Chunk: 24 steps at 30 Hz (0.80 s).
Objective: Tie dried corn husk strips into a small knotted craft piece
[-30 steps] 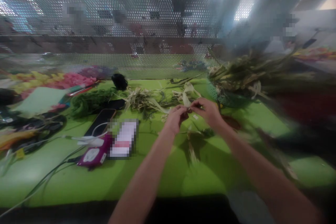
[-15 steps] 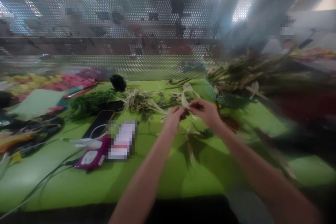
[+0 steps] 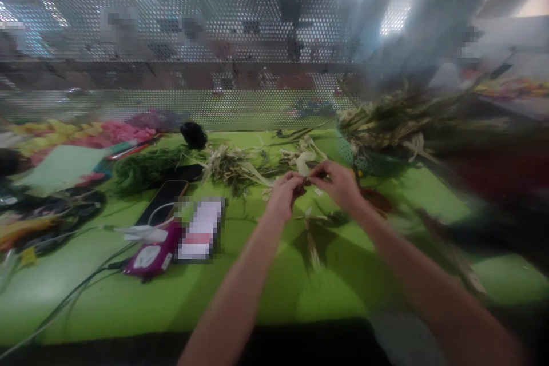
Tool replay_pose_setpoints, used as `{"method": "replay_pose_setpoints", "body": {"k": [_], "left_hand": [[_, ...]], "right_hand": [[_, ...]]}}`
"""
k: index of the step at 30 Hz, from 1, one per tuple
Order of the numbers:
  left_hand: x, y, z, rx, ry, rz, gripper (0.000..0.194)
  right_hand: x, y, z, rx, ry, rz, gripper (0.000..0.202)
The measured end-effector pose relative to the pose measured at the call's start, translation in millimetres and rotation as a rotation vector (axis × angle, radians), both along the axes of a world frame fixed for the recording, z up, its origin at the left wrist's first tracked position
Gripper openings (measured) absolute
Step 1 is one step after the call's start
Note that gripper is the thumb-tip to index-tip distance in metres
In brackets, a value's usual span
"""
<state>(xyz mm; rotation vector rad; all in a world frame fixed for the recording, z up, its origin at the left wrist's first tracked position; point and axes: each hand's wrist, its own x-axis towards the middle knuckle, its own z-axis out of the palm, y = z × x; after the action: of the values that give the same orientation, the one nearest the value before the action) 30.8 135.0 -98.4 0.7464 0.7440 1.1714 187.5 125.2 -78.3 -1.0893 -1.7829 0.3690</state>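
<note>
Both hands meet over the green table (image 3: 334, 297), fingertips nearly touching. My left hand (image 3: 286, 191) is closed on the lower end of a pale, husk-like strip (image 3: 305, 163). From the right, my right hand (image 3: 337, 182) pinches the same strip between thumb and fingers. The strip stands up from the fingertips; its lower end is hidden by them. Just in front of the hands lies a dry stalk with a frayed pale end (image 3: 313, 243). Behind and left of them is a heap of pale dried strips (image 3: 227, 163).
A green basket (image 3: 349, 151) heaped with dried stalks (image 3: 390, 120) stands at the back right. At the left are a dark phone (image 3: 165, 201), a lit phone (image 3: 201, 229), a purple device (image 3: 152, 254) with cables and green netting (image 3: 141, 170). A perforated screen (image 3: 257, 106) rises behind.
The pale strip between my hands has bent over and looks shorter and broader. My hands have barely shifted.
</note>
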Motion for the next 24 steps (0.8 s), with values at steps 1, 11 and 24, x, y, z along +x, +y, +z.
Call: {"method": "replay_pose_setpoints", "body": {"k": [1,11,24], "left_hand": [[0.0,0.2,0.1,0.025,0.012,-0.003,0.016],[1.5,1.8,-4.0,0.072,0.104,0.03,0.017],[-0.2,0.3,-0.7,-0.004,0.025,0.014,0.021]], "right_hand": [[-0.4,-0.4,0.0,-0.025,0.025,-0.01,0.007],[-3.0,-3.0,3.4,-0.05,0.091,0.052,0.01],[3.0,3.3,-4.6,-0.003,-0.019,0.007,0.009]]}}
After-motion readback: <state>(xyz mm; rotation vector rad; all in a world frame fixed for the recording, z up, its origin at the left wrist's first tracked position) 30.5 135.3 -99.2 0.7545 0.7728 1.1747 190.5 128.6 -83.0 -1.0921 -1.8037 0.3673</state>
